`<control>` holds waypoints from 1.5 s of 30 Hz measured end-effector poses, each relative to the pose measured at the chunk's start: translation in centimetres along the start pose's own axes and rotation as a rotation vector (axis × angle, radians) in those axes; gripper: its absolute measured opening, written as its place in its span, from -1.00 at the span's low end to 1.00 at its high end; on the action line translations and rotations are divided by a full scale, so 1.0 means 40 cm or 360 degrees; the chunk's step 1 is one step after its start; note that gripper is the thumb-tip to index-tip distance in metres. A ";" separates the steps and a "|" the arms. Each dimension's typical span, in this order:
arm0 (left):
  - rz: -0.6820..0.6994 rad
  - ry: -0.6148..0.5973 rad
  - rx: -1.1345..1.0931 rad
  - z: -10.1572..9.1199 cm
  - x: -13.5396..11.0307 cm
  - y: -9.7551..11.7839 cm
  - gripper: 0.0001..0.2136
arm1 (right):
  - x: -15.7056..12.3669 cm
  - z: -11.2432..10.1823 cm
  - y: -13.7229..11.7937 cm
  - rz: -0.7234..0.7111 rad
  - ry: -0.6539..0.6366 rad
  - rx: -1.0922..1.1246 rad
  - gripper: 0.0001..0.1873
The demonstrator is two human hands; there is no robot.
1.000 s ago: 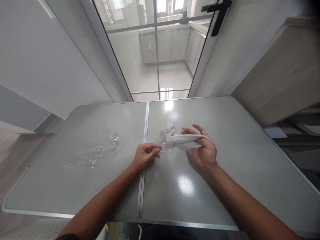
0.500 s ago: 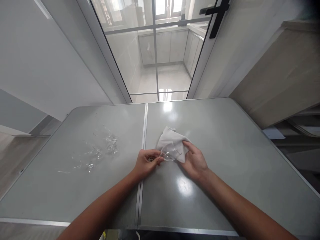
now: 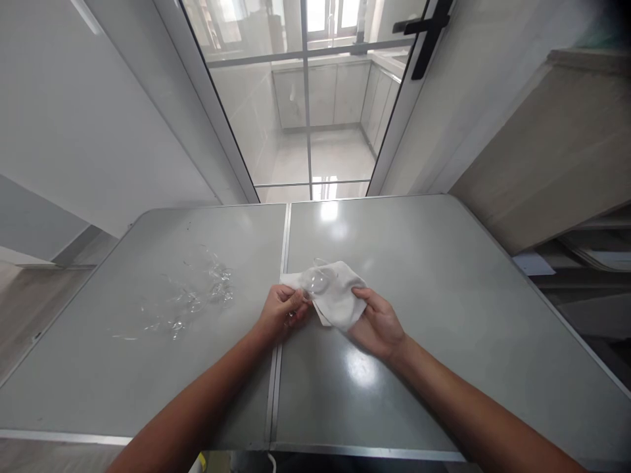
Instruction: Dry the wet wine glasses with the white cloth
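Note:
My left hand [image 3: 282, 312] is closed in a pinch at the lower left edge of a clear, rounded, lens-like piece [image 3: 316, 281]. A thin transparent loop shows at its top; its exact kind is hard to make out. Behind and around the piece lies a white cloth [image 3: 348, 289], spread between my two hands. My right hand [image 3: 380, 325] grips the cloth's right side, thumb on top and fingers underneath. Part of the cloth reaches left over the fingers of my left hand. Both hands are just above the table, near its middle seam.
On the left half of the grey table [image 3: 419, 263] lies a loose cluster of clear, shiny pieces [image 3: 221, 286]. A metal seam [image 3: 285, 236] divides the tabletop. Beyond the far edge stands a glass door [image 3: 340, 151] with a black handle [image 3: 426, 33]. Shelves [image 3: 586, 263] stand to the right.
The clear piece has turned and shifted up and left against the cloth. The cloth now spreads further left, to my left hand. My right hand has moved slightly left, still gripping it.

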State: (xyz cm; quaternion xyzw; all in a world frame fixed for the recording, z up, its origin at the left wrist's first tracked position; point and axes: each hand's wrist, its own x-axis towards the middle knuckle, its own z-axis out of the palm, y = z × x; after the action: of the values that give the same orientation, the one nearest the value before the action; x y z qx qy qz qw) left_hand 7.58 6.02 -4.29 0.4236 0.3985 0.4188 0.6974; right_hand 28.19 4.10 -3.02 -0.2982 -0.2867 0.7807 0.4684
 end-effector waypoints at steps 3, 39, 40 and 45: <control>0.0111 0.0159 0.0101 0.002 0.007 -0.001 -0.56 | -0.006 -0.008 0.032 -0.0249 0.0100 -0.0309 -0.54; 0.0596 0.0232 0.1162 0.008 -0.004 -0.006 -0.65 | -0.016 0.019 0.023 -0.0054 0.0009 0.0016 -0.45; 0.0617 0.0271 0.1151 0.006 0.000 -0.008 -0.63 | -0.020 0.016 0.030 -0.0078 -0.0012 -0.0043 -0.40; 0.0703 0.0368 0.1196 -0.004 0.007 -0.016 -0.55 | -0.030 -0.010 0.052 -0.0107 -0.0056 -0.0418 -0.35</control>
State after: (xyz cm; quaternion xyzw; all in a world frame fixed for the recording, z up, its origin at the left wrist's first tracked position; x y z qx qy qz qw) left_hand 7.67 6.14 -4.98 0.6728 0.4981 0.4284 0.3401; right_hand 27.78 2.28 -4.55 -0.3334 -0.4043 0.7254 0.4463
